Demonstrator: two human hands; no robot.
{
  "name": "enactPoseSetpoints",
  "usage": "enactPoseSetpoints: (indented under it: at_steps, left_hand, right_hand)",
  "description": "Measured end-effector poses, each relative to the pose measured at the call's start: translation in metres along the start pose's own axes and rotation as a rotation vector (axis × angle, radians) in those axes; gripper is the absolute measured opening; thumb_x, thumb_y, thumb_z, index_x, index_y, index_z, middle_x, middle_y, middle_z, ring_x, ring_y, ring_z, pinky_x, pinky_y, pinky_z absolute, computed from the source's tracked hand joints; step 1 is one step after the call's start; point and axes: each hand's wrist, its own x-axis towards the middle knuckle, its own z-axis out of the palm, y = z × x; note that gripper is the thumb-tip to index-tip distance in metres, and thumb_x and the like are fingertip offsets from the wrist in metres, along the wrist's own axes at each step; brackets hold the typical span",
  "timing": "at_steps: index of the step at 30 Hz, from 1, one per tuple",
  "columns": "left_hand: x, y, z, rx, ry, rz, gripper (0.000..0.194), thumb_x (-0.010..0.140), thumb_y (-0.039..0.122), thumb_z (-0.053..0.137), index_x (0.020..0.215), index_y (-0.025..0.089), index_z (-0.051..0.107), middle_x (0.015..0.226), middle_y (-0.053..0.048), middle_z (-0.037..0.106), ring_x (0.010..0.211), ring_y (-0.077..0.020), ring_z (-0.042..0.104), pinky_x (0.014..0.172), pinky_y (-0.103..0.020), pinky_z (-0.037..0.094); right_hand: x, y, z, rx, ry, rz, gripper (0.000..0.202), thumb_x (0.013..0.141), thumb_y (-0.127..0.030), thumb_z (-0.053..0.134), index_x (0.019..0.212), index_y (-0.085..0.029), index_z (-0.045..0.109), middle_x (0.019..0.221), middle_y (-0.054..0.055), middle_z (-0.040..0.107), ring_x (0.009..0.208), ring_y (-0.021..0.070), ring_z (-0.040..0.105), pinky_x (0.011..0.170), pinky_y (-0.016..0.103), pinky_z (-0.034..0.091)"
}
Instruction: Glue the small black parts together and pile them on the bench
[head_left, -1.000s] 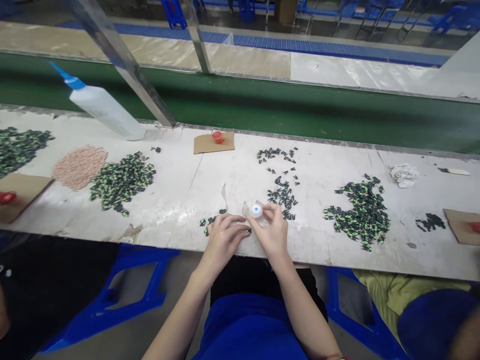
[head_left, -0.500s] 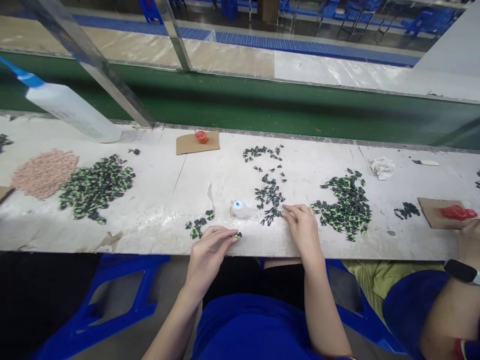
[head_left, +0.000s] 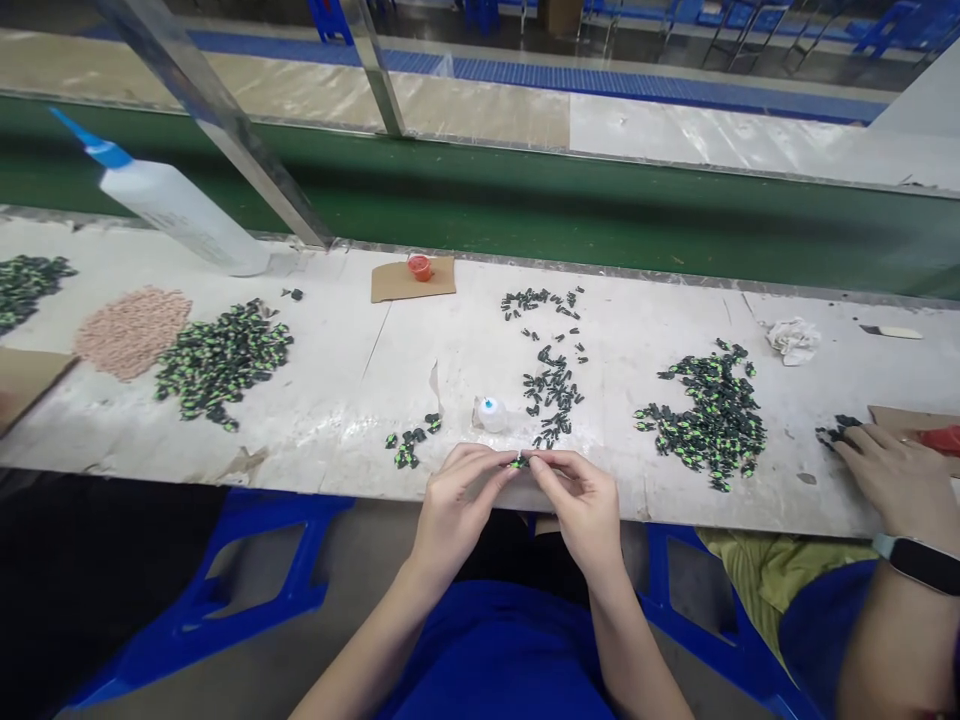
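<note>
Between my fingertips, just over the table's front edge, is a small black-and-green piece (head_left: pixel 519 462). My left hand (head_left: pixel 463 500) pinches it from the left. My right hand (head_left: pixel 581 500) meets it with closed fingertips, which hold a tiny dark part too small to make out well. Behind my hands lies a loose pile of small black parts (head_left: pixel 553 388). A small white bottle with a blue tip (head_left: pixel 491 414) stands left of that pile. Several black-and-green pieces (head_left: pixel 409 447) lie to the left of my left hand.
A larger black-and-green pile (head_left: pixel 709 415) is on the right, another (head_left: pixel 221 360) on the left beside pink pieces (head_left: pixel 135 332). A big white bottle (head_left: pixel 184 215) leans at back left. Cardboard (head_left: pixel 390 283) bears a red cup (head_left: pixel 420 267). Another person's hand (head_left: pixel 892 475) is at far right.
My right hand has left the black parts and come in to meet my left hand at the piece. The view has shifted slightly. The other person's hand has moved left onto a small dark pile.
</note>
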Motion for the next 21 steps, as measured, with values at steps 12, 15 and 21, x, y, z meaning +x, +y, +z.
enactPoseSetpoints:
  at_steps: [12,15,21]
  left_hand:
    - [0.002,0.015,-0.001,-0.122,-0.011,-0.077,0.014,0.08,0.02,0.069,0.092,0.022,0.076,0.085,-0.006,0.073,0.083,-0.0189,0.066,0.074,-0.031,0.057]
    - [0.003,0.019,0.0,-0.166,-0.011,-0.118,0.013,0.079,0.02,0.069,0.089,0.022,0.077,0.084,-0.006,0.074,0.082,-0.0194,0.067,0.075,-0.032,0.057]
    - [0.004,0.027,0.001,-0.212,-0.007,-0.19,0.013,0.077,0.019,0.07,0.087,0.021,0.078,0.082,-0.006,0.074,0.081,-0.0185,0.068,0.075,-0.029,0.057]
  right_hand:
    - [-0.002,0.009,0.006,0.024,0.115,-0.252,0.001,0.074,-0.02,0.072,0.073,-0.02,0.073,0.076,0.004,0.076,0.073,0.0196,0.073,0.069,0.033,0.063]
    - [-0.004,0.014,0.004,-0.041,0.122,-0.376,0.004,0.077,-0.019,0.07,0.076,-0.021,0.073,0.079,0.006,0.076,0.074,0.0204,0.072,0.071,0.037,0.062]
    - [-0.002,0.018,-0.005,-0.082,0.071,-0.522,0.011,0.079,-0.013,0.069,0.083,-0.022,0.072,0.082,0.005,0.076,0.076,0.0212,0.072,0.071,0.04,0.06]
